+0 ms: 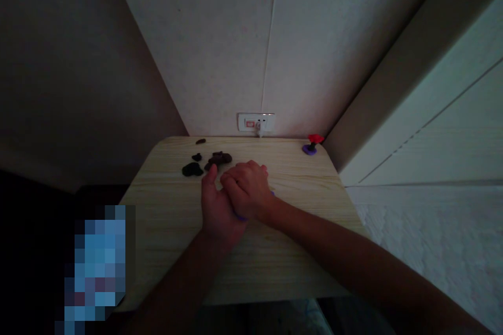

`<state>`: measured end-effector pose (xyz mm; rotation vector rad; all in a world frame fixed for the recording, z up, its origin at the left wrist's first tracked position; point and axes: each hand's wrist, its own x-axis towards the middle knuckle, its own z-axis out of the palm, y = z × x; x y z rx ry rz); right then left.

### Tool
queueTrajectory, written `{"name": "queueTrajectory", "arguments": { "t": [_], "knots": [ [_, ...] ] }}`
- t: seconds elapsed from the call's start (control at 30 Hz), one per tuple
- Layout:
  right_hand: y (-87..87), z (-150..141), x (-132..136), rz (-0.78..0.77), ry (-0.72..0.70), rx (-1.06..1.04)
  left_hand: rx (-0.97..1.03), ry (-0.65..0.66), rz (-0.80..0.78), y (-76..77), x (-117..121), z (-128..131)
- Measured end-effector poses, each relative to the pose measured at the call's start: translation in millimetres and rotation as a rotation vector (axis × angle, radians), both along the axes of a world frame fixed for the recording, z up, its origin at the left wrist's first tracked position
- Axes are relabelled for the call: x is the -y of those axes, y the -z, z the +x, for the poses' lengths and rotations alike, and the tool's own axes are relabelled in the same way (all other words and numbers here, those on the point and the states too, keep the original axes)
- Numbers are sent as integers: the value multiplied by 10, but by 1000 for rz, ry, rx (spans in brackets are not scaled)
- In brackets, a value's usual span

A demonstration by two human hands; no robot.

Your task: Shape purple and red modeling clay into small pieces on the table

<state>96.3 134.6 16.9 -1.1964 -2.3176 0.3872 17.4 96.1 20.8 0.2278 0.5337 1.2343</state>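
Over the middle of the small wooden table, my two hands are pressed together. My left hand is underneath, palm up, its thumb raised and its other fingers mostly hidden. My right hand lies on top with its fingers curled onto the left palm. Between them is purple modelling clay; only small bits of its edge show, so its shape is hidden. Just beyond the left thumb sit brown lumps of clay and a black lump.
A small red flower shape on a purple base stands at the table's back right corner. Smaller dark pieces lie at the back left. A wall socket with a plug is behind the table. Light quilted bedding is at right.
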Motion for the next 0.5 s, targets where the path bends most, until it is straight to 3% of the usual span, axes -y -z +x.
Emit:
{"name": "queueTrajectory", "arguments": {
  "t": [0.33,0.5],
  "knots": [
    [78,32,-67,0,-58,-41,53,12,-37,46,5,-42],
    [54,-8,-84,35,-60,-235,11,76,12,54,-64,-85]
  ]
}}
